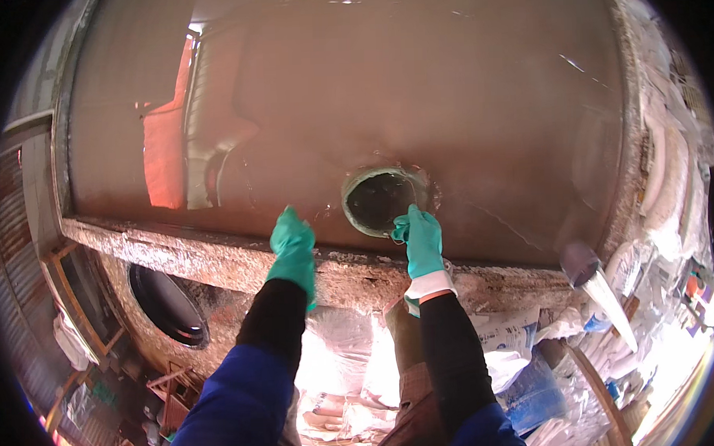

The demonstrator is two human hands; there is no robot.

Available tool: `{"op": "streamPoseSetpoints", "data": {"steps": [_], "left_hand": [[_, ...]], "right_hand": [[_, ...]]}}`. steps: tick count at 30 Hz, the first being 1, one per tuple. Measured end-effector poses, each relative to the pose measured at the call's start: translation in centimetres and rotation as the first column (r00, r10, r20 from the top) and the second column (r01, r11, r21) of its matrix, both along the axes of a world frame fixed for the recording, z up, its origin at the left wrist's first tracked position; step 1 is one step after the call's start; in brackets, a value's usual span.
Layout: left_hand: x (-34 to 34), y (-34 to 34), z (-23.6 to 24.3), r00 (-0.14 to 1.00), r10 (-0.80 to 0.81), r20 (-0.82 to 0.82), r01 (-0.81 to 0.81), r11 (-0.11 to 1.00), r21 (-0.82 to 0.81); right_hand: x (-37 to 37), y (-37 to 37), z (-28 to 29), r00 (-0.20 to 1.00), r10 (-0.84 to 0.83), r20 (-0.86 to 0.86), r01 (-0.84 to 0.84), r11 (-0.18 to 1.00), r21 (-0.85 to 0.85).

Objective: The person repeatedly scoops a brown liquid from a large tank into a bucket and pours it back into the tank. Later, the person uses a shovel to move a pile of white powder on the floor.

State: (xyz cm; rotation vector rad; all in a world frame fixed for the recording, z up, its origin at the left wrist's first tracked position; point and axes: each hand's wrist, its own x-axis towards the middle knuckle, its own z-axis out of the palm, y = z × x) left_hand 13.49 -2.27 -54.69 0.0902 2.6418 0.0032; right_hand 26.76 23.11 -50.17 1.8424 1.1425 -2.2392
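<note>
A wide tank (621,96) holds brown, reflective liquid (478,85). A round pale-green rimmed vessel or ring (350,198) sits in the liquid close to the near edge, its middle dark. My right hand (420,240), in a green glove, has its fingers pinched at the near right of that rim; whatever exactly they grip is too small to make out. My left hand (293,249), also gloved in green, is over the crusted near edge, left of the round vessel; its fingers are bent and partly hidden.
A dark cup-like piece with a long white shaft (611,293) lies at the tank's near right corner. An oval black basin (167,304) is below left. Piled white sacks (662,173) line the right side, a blue container (536,397) below them. Corrugated sheeting (16,251) stands far left.
</note>
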Motion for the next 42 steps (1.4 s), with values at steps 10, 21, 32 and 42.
{"op": "streamPoseSetpoints", "data": {"steps": [10,21,32,42], "left_hand": [[1.8,-15.6,14.9,0.979,0.047,0.196,-0.094,0.967,0.237],[9.4,-0.1,23.6,0.574,0.203,0.793,-0.819,0.137,0.557],[8.2,7.7,41.6,0.791,0.025,0.611,-0.479,0.646,0.594],[10.4,10.8,49.5,0.862,-0.016,0.507,-0.415,0.553,0.723]], "right_hand": [[2.1,2.7,14.6,0.947,0.131,0.294,-0.200,0.955,0.219],[8.1,2.7,35.5,0.968,0.100,0.231,-0.134,0.982,0.136],[8.7,2.8,58.7,0.896,0.346,0.279,-0.422,0.859,0.289],[10.1,4.9,63.0,0.794,0.535,0.290,-0.588,0.553,0.590]]}}
